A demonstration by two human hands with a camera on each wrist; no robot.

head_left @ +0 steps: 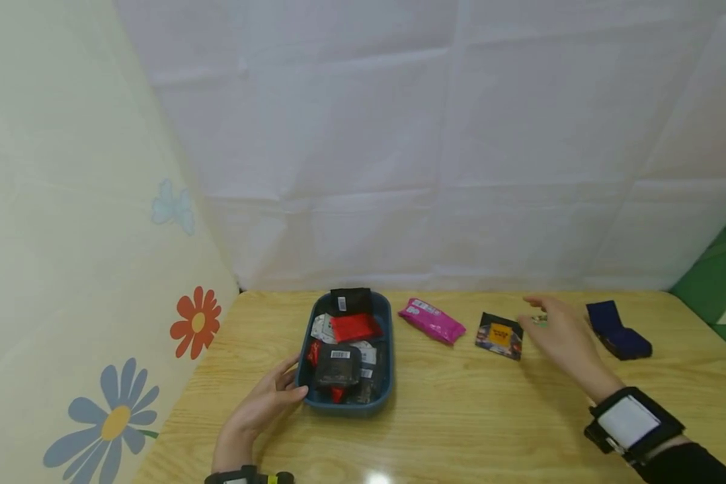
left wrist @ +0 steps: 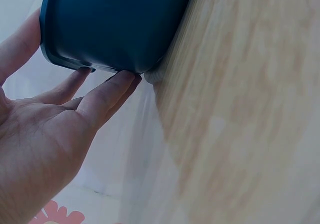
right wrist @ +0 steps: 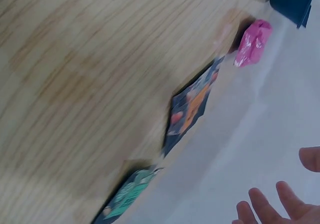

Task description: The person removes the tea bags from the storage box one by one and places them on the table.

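Observation:
A dark blue tray [head_left: 388,349] full of several small packets stands on the wooden table [head_left: 460,417]. My left hand [head_left: 272,396] rests against the tray's near-left corner, straight fingers [left wrist: 107,93] touching its rim [left wrist: 65,61]. My right hand [head_left: 556,333] hovers with relaxed fingers [right wrist: 260,204] over the table, holding nothing. Just left of it lies a dark packet with an orange print [head_left: 499,335] [right wrist: 192,106]. A small green packet [head_left: 540,320] [right wrist: 127,194] lies under the hand. A pink packet [head_left: 431,320] [right wrist: 254,43] lies between the dark packet and the tray.
A navy folded pouch [head_left: 617,331] lies to the right of my right hand. White cloth walls stand behind the table, a flowered wall at the left. Bare wood stretches along the table's front.

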